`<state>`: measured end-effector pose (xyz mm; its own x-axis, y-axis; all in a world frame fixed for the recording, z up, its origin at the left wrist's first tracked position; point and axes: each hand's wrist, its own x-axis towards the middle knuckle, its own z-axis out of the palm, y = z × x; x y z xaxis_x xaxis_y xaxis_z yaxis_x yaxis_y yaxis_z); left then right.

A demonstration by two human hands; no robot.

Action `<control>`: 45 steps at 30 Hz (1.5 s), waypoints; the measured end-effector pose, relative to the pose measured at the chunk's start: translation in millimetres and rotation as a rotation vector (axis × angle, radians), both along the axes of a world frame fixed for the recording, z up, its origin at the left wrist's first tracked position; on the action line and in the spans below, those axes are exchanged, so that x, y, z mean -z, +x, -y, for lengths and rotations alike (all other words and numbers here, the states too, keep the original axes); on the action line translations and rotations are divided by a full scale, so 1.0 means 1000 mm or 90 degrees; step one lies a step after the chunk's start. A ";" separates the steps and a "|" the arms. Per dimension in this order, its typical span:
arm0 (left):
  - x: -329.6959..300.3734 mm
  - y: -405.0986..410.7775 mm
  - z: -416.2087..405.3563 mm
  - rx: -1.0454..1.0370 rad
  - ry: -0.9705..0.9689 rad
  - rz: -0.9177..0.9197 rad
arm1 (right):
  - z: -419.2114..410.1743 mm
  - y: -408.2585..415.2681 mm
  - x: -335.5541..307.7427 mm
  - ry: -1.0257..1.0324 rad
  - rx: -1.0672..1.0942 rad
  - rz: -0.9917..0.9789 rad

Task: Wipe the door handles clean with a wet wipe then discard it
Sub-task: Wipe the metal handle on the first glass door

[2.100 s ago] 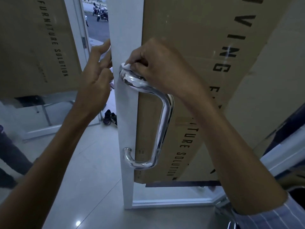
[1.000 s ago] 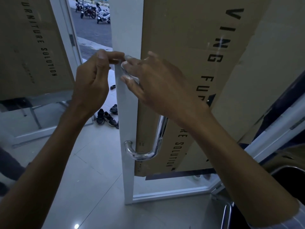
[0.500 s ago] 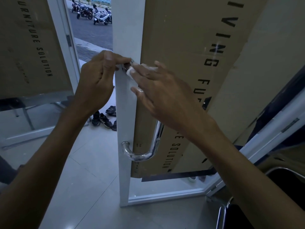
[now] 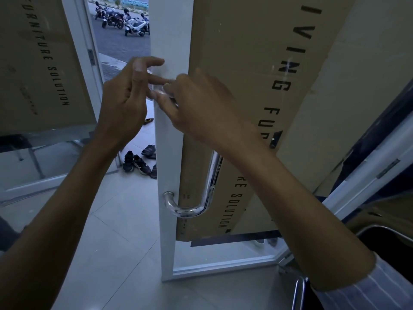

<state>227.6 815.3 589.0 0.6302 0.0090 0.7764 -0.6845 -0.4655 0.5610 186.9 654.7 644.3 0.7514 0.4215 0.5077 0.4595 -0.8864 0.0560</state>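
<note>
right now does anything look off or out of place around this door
The glass door is backed by a printed cardboard sheet, an odd covering. Shoes lie scattered on the floor by the threshold. The chrome handle looks intact.

Two hands (image 4: 125,108) (image 4: 201,113), one chrome door handle (image 4: 210,182), three parked motorcycles (image 4: 134,26), about four shoes (image 4: 138,162)

both arms reach forward and up, forearms bare, a striped sleeve pushed back on the right one. the left hand (image 4: 125,101) is raised with its back to the camera, fingers loosely spread and pointing right. the right hand (image 4: 201,110) faces it, fingertips meeting the left's; whether they pinch anything is blurred.
</note>
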 end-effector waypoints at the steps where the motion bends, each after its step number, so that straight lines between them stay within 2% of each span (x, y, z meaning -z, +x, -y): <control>1: 0.000 0.001 -0.003 0.008 -0.006 -0.005 | -0.004 0.000 -0.004 -0.010 0.010 0.000; 5: 0.001 0.009 -0.013 0.027 -0.039 -0.004 | -0.011 0.001 -0.006 -0.041 0.010 -0.001; 9: 0.004 0.011 -0.014 0.000 -0.022 0.016 | -0.011 0.007 -0.007 0.038 0.020 -0.011; 11: 0.001 0.012 -0.012 -0.013 -0.026 0.018 | -0.015 0.007 -0.009 0.025 0.023 -0.014; 16: -0.003 0.011 -0.005 0.040 -0.053 0.007 | -0.014 0.010 -0.007 0.049 0.015 0.001; 21: 0.001 0.008 -0.007 0.083 -0.099 -0.012 | -0.011 0.011 -0.002 0.020 -0.015 0.006; 30: 0.002 0.003 -0.018 0.072 -0.058 -0.011 | 0.012 0.014 0.006 0.043 -0.067 -0.004; 34: 0.004 0.001 -0.016 0.068 -0.056 -0.009 | 0.014 0.008 0.011 -0.006 -0.087 0.025; 38: 0.004 -0.001 -0.016 0.061 -0.053 -0.008 | 0.019 0.007 0.011 0.048 -0.085 0.003; 41: 0.004 -0.001 -0.016 0.052 -0.045 -0.010 | 0.019 0.001 0.014 -0.005 -0.090 0.027; 45: 0.004 -0.003 -0.017 0.044 -0.019 -0.023 | 0.025 -0.001 0.008 -0.002 -0.086 0.022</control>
